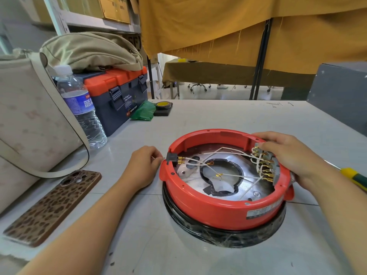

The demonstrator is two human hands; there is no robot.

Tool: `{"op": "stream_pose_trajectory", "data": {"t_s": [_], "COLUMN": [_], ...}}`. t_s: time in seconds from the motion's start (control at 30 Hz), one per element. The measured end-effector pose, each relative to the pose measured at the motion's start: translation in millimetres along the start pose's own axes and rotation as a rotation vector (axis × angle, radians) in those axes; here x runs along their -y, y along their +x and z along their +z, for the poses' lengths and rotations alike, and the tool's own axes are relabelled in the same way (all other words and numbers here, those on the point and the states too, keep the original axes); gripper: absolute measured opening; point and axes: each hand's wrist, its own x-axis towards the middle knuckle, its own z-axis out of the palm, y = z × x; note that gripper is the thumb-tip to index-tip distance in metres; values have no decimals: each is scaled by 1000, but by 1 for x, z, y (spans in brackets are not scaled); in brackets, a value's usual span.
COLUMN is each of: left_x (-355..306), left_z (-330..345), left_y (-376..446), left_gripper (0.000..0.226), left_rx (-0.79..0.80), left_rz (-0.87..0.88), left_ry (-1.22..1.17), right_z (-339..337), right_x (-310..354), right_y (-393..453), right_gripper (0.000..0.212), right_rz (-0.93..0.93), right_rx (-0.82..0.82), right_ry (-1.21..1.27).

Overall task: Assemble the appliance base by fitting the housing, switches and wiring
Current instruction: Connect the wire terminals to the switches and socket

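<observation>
A round red housing point(214, 211) lies upside down on the table, on a black rim wrapped in film point(228, 235). Inside it are a metal plate point(216, 187), white wires point(234, 175) and brass terminals. A black socket point(172, 158) sits in the housing's left wall. My left hand point(146, 165) is curled just outside that socket, fingertips pinched on something small that I cannot make out. My right hand point(288, 155) lies over the right rim and grips the grey switch block point(275, 167), where several wired terminals end.
A phone in a leopard-print case point(53, 205) lies at the left, below a beige bag point(29, 124). A water bottle point(81, 108), an orange and blue toolbox point(121, 92) and a tape roll point(163, 105) stand behind. A yellow-green screwdriver point(355, 176) lies at the right.
</observation>
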Motion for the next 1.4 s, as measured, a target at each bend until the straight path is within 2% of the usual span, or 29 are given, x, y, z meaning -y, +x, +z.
{"op": "stream_pose_trajectory", "data": {"t_s": [0.13,0.23,0.3,0.57,0.8,1.03,1.13,1.3,1.4], "left_x": [3,3,3,3,-2,-13,-24,-48,-63], "left_z": [-3,-5,-7,-10,-12,-25,-32,-38,-42], "left_y": [2,2,1,-1,-2,0,0,-4,-5], "left_gripper": [8,10,14,21,14,29,27,2,7], "left_rx": [-73,-66,-56,-10,-114,-112,-130,-123,-96], "left_rz": [-88,-171,-182,-153,-172,-114,-69,111,271], "left_ry": [-240,-552,-661,-761,-874,-986,-909,-532,-286], "right_z": [0,0,0,0,0,1,0,0,0], "right_x": [1,2,2,3,2,0,0,1,1], "right_y": [-1,-1,-2,-3,-2,0,-1,0,0], "right_gripper": [24,24,24,24,23,24,25,25,24], "right_rz": [9,15,17,29,30,10,1,10,2], "right_rx": [5,6,5,-1,4,-9,-6,1,-5], "right_ry": [-6,-11,-10,-10,7,20,16,25,7]}}
